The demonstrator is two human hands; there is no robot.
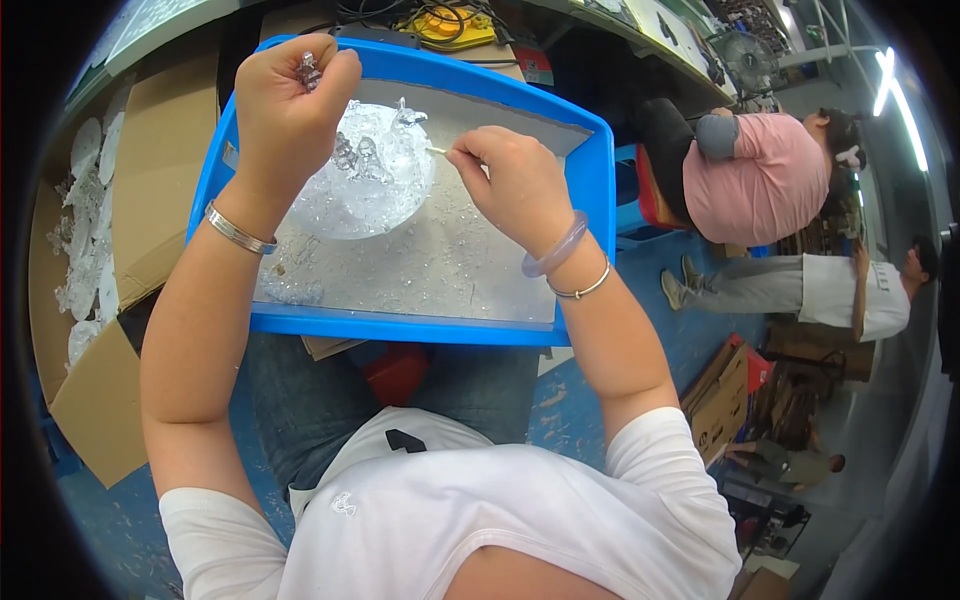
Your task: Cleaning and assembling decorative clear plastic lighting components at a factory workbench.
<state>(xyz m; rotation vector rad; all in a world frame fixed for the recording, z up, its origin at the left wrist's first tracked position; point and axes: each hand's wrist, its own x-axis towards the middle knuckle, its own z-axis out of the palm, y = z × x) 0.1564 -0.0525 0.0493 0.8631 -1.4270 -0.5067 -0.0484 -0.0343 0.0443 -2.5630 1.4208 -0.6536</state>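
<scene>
My left hand [282, 115] is closed in a fist around a small shiny translucent figurine [308, 72], whose end pokes out between thumb and fingers. My right hand [518, 185] pinches a thin pale stick [437, 151]. The stick's tip points left at the edge of a round clear plastic piece [375, 205], and I cannot tell whether they touch. On top of that piece stand several small clear figurines [370, 160]. It sits inside a blue-rimmed tray [420, 331] with a pale bottom scattered with glittering bits.
At the left stands an open cardboard box [165, 170] holding clear plastic pieces [90, 235]. Black cables and a yellow object [440, 25] lie beyond the tray. A person in a pink shirt [757, 178] sits at the right, and others are farther off. Cartons [718, 405] stand on the floor.
</scene>
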